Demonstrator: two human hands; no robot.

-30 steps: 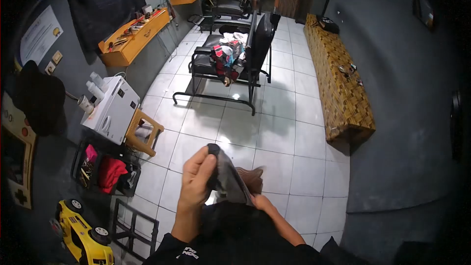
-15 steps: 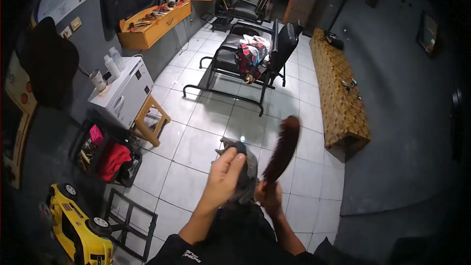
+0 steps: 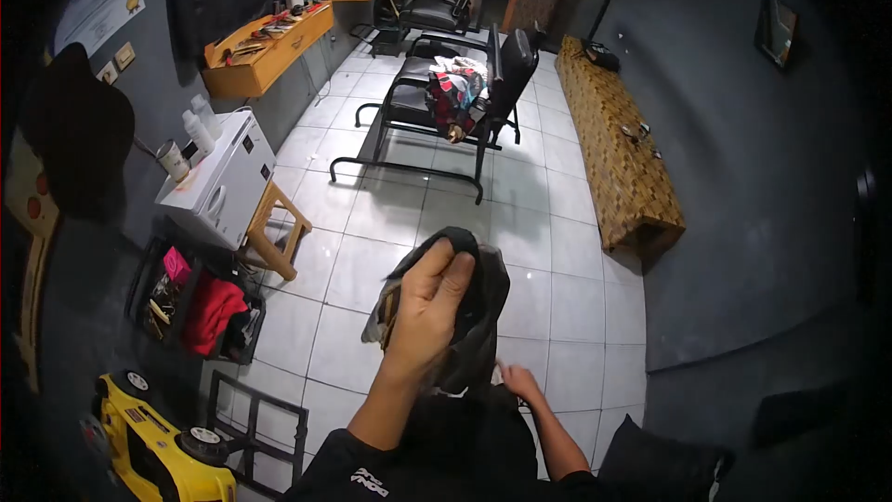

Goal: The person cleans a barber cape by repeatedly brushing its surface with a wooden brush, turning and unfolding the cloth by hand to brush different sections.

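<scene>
My left hand is closed on the top edge of a dark, crumpled cloth that hangs in front of my body. Something brown shows at the cloth's left side, too small to name. Lower and to the right, my right hand is near the cloth's lower right edge with its fingers bent. What it holds, if anything, is hidden.
Ahead, a black chair bears a pile of colourful cloth. A woven bench runs along the right wall. At the left are a white cabinet, a wooden stool, a black crate and a yellow toy car.
The dark cloth is raised and spread wider in my left hand. My right hand has moved down, and the long dark brown object it held up is no longer visible there.
</scene>
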